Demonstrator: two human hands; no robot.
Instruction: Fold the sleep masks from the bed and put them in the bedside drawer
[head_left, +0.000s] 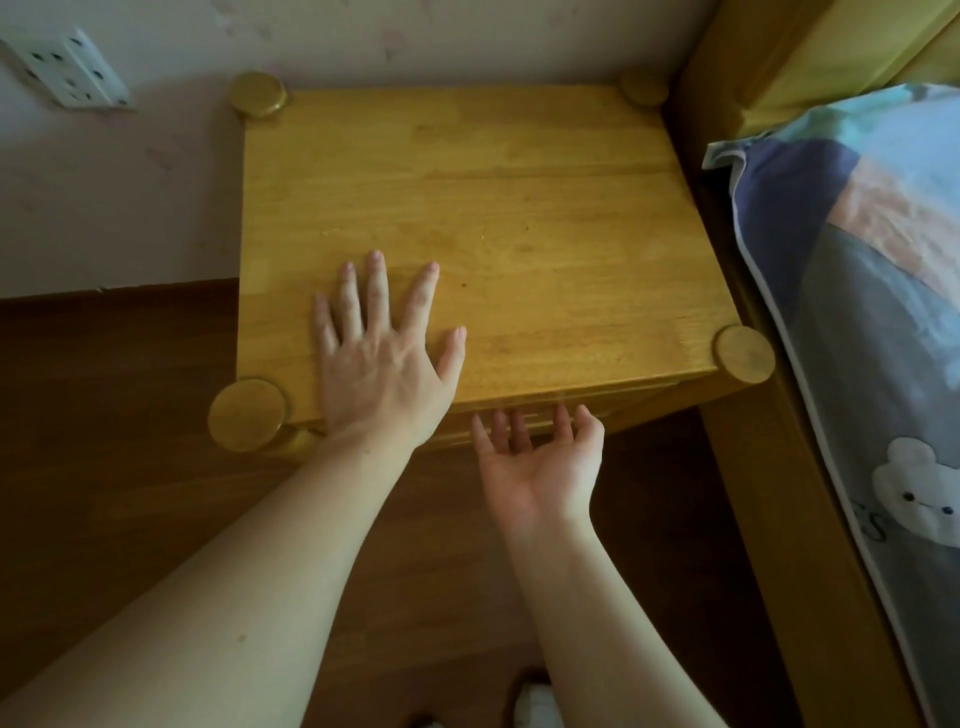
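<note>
Nearest to the camera, two bare forearms are seen reaching forward over the dark wooden floor. The right hand is turned palm up, with fingers loosely curled under the front edge of the bedside bench, where the drawer front is placed. Nothing is held in it, and whether the fingers already touch a handle cannot be told, because that part is hidden below the top. The left hand is laid flat and open on the bench top, fingers spread, as if the furniture is steadied.

The drawer seems closed, or nearly so; only a thin strip of its front is visible. It is judged that the opening of the drawer is the step in hand, so the task appears to be at an early or middle stage.

No sleep masks are seen anywhere: not in the hands, not on the bench. To the right, the bed is cut off by the frame, with only a patterned pillow shown. Whether masks are lying there, folded or not, cannot be said. Further back, a wall socket is visible.
</note>
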